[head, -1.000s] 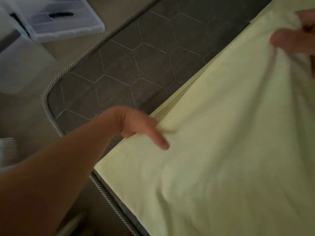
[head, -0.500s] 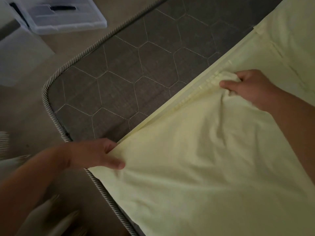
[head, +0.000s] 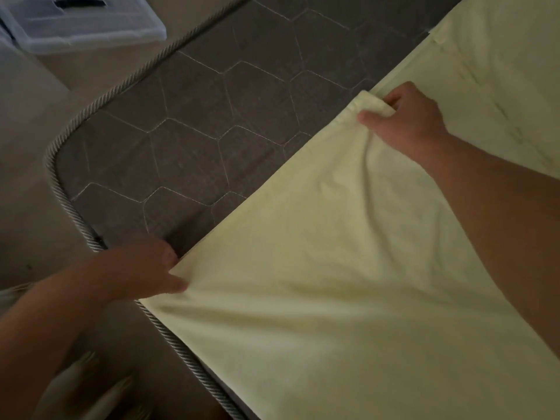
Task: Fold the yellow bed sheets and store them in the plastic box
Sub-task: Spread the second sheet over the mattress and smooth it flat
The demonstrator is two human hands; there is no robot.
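Observation:
A pale yellow bed sheet lies across the right part of a grey quilted mattress. My left hand pinches the sheet's near corner at the mattress's corded edge. My right hand grips a bunched fold of the sheet's far edge, slightly lifted. The sheet is stretched taut between both hands. A clear plastic box stands on the floor at the upper left.
A grey corded rim runs round the mattress corner. Beige floor lies to the left. A pale cabinet or furniture side stands next to the box. Blurred light shapes show at the bottom left.
My left hand moved down to the sheet's near corner and took hold of it. My right hand came down from the top right and gripped the far edge.

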